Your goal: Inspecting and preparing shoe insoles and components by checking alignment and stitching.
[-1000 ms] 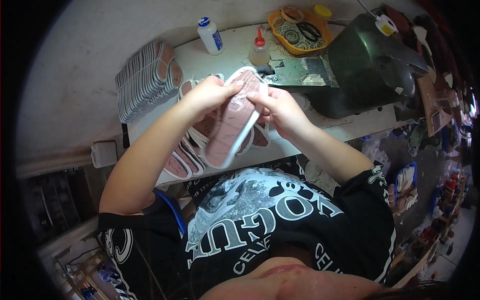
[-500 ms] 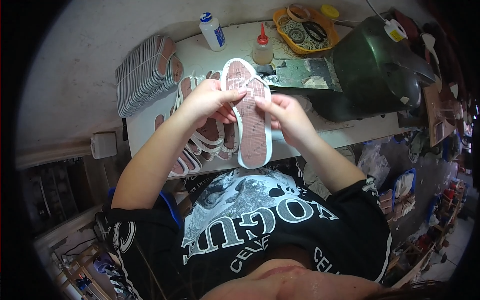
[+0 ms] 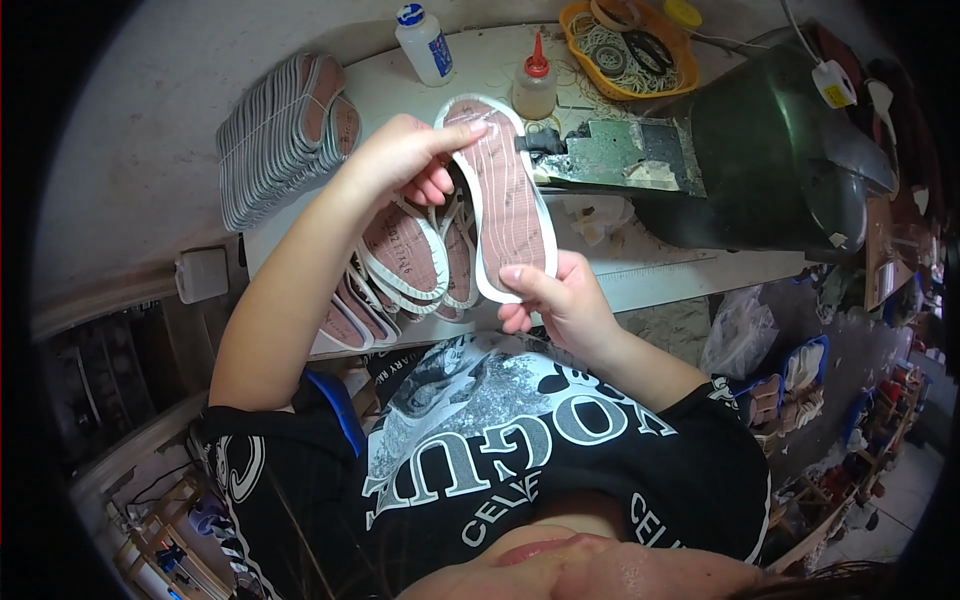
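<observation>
Closest to me, my right hand (image 3: pixel 560 300) pinches the near end of a brown insole (image 3: pixel 503 195) with a white rim, thumb pressed on its upper face and the other fingers curled underneath. The insole runs lengthwise away from those fingers, held up above the white bench (image 3: pixel 660 270). At its far end my left hand (image 3: pixel 405 160) grips the tip: the thumb lies across the top edge, the forefinger sits behind it, and the remaining fingers are folded together beneath the sole. So the insole spans from one set of fingers to the other, clamped at both ends.

Just under my left fingers, and to the left of my right fingers, a loose pile of similar insoles (image 3: pixel 400 270) lies fanned out on the bench. Beyond my left fingers and further to their left, a tight stack of insoles (image 3: pixel 280 130) rests on its side. Just past the insole's far tip stands a small glue bottle with a red nozzle (image 3: pixel 535 85), and to its left a white bottle with a blue cap (image 3: pixel 424 42). To the right of my fingers sits a dark green machine (image 3: pixel 780 160) with a worn metal plate (image 3: pixel 620 155) reaching toward the insole. Farthest off, an orange tray (image 3: pixel 585 70) holds rings and bands.
</observation>
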Demonstrator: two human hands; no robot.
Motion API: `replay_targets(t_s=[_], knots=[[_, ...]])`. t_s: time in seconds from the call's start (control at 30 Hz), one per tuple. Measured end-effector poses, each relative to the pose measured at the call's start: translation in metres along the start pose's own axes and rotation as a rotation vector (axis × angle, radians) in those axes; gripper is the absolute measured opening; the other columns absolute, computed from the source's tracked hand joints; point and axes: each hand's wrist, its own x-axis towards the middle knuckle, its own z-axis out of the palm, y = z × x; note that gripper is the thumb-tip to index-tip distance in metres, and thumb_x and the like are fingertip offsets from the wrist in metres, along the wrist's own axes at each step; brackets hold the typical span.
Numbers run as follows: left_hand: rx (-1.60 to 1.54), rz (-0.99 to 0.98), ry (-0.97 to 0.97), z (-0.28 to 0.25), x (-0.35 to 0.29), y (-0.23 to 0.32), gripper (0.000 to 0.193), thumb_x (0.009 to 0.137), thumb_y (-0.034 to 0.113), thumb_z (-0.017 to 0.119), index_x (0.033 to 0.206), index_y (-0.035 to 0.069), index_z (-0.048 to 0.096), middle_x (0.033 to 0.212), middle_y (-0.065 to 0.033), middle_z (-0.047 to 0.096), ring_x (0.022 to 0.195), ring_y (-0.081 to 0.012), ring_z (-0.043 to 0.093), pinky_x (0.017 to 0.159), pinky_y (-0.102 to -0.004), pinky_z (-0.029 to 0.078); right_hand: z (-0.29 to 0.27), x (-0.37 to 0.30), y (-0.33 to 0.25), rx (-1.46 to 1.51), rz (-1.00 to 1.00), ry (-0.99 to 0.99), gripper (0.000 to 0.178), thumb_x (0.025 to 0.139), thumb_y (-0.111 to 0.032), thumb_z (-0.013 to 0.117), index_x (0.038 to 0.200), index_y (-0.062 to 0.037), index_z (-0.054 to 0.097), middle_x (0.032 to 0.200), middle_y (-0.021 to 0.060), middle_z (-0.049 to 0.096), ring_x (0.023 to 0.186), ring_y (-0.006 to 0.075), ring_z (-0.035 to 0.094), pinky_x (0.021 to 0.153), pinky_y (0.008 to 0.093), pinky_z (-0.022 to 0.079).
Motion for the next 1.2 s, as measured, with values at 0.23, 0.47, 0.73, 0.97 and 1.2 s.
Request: replay_targets(t_s=[0.23, 0.47, 0.73, 0.97, 1.2], knots=[[0.607, 0.515, 0.198, -0.033, 0.057, 0.012, 0.065, 0.069, 0.059, 0.069, 0.096, 0.001, 0.062, 0.095, -0.0159, 0.061, 0.094, -0.0243, 0.057, 0.076, -0.0346, 0.046, 0.010, 0.027, -0.023, 0.113, -0.090, 0.068, 0.022, 0.087, -0.020, 0.061, 0.089, 0.0014, 0.063, 0.071, 0.0102, 0.064, 0.054, 0.0133, 0.061, 0.052, 0.0219, 0.049], [0.924, 0.955, -0.372, -0.020, 0.060, 0.058, 0.056, 0.060, 0.047, 0.077, 0.093, 0.006, 0.059, 0.113, -0.0133, 0.055, 0.116, -0.0308, 0.043, 0.107, -0.0466, 0.018, 0.017, 0.044, -0.022, 0.181, -0.174, 0.129, 0.026, 0.091, -0.023, 0.058, 0.094, 0.0019, 0.061, 0.079, 0.0116, 0.065, 0.063, 0.0147, 0.064, 0.057, 0.0230, 0.051], [0.956, 0.774, -0.419, -0.030, 0.050, 0.071, 0.049, 0.063, 0.046, 0.075, 0.074, 0.002, 0.058, 0.055, -0.0115, 0.052, 0.053, -0.0266, 0.053, 0.052, -0.0382, 0.040, 0.024, 0.043, -0.029, 0.208, -0.191, 0.139, 0.027, 0.094, -0.019, 0.054, 0.105, 0.0057, 0.059, 0.094, 0.0132, 0.066, 0.082, 0.0179, 0.067, 0.074, 0.0264, 0.054], [1.001, 0.737, -0.326, -0.028, 0.015, 0.050, 0.032, 0.083, 0.038, 0.059, 0.082, 0.006, 0.061, 0.064, -0.0155, 0.059, 0.061, -0.0309, 0.059, 0.055, -0.0415, 0.042, 0.021, 0.041, -0.038, 0.286, -0.111, 0.132, 0.031, 0.095, -0.021, 0.050, 0.109, 0.0060, 0.057, 0.100, 0.0153, 0.065, 0.086, 0.0210, 0.067, 0.075, 0.0276, 0.055], [0.849, 0.516, -0.194, -0.012, -0.012, 0.028, 0.039, 0.087, 0.038, 0.055, 0.087, 0.000, 0.062, 0.069, -0.0173, 0.061, 0.064, -0.0297, 0.060, 0.060, -0.0397, 0.046, 0.011, 0.042, -0.042, 0.289, -0.084, 0.092, 0.031, 0.095, -0.022, 0.051, 0.107, 0.0061, 0.057, 0.100, 0.0168, 0.065, 0.086, 0.0235, 0.067, 0.074, 0.0293, 0.056]])
